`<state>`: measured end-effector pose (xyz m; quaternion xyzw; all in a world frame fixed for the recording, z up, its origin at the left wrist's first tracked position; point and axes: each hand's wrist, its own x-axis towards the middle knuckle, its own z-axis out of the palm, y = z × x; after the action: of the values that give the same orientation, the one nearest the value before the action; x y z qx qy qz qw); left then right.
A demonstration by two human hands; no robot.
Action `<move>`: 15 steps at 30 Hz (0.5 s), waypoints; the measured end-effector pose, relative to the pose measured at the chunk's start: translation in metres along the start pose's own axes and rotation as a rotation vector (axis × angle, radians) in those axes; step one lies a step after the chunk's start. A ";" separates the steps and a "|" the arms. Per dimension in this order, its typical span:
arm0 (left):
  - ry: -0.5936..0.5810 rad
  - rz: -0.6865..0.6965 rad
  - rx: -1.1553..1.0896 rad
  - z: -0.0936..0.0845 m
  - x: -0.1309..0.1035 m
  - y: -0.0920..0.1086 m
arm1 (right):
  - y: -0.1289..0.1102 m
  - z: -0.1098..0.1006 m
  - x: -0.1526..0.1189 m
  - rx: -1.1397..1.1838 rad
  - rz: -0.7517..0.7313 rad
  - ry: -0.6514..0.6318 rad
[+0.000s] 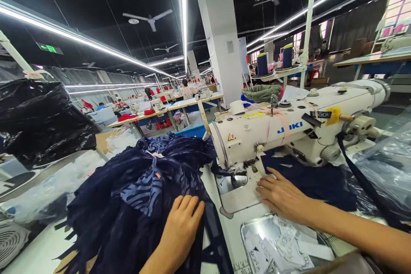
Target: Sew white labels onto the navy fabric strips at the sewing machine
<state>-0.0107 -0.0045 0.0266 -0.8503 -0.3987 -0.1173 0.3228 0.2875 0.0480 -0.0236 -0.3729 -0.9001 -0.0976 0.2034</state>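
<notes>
Lower centre of frame: left hand [183,221] lies palm-down on the right edge of a big heap of navy fabric [105,205], fingers bent over it; can't tell if cloth is pinched underneath. Right hand [284,195] is spread, fingertips on the bed plate [239,200] of the white sewing machine [237,132], nothing visible in its grip. The heap fills lower left to centre, running up to the machine head; no cloth I can make out on the near part of the plate. My read: positioning step, work being sorted by the left while the right minds the plate. Next move calls for finding a clean edge in the folds and keeping loose layers and fingers clear of the needle area. Materials: fabric looks thin and limp, gathered in soft folds, with a lighter blue wavy-striped patch [141,195] mid-heap; probably slips and bunches easily. Plate is smooth, flat, pale; machine arm rounded, glossy. Lower right of centre, shiny metal tray [245,233] with stiff-looking white printed labels [289,242]. Flat navy cloth [314,182] beyond the right hand, crinkled clear plastic [390,154] at right edge, glossy black bag [48,120] at left.
</notes>
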 end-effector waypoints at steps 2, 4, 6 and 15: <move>-0.097 0.073 -0.026 0.000 -0.001 0.012 | -0.013 -0.005 0.001 -0.028 0.040 -0.070; -0.160 0.144 -0.053 0.005 -0.005 0.022 | -0.027 -0.009 0.004 -0.066 0.071 -0.136; -0.163 0.171 -0.080 0.012 -0.008 0.029 | -0.045 -0.014 0.010 -0.081 0.060 -0.184; -0.073 -0.039 -0.549 -0.026 0.010 -0.004 | -0.101 -0.030 0.017 0.382 -0.549 -0.296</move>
<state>-0.0055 -0.0131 0.0534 -0.9019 -0.3796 -0.1963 0.0630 0.2131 -0.0221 0.0083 -0.0827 -0.9883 0.0765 0.1029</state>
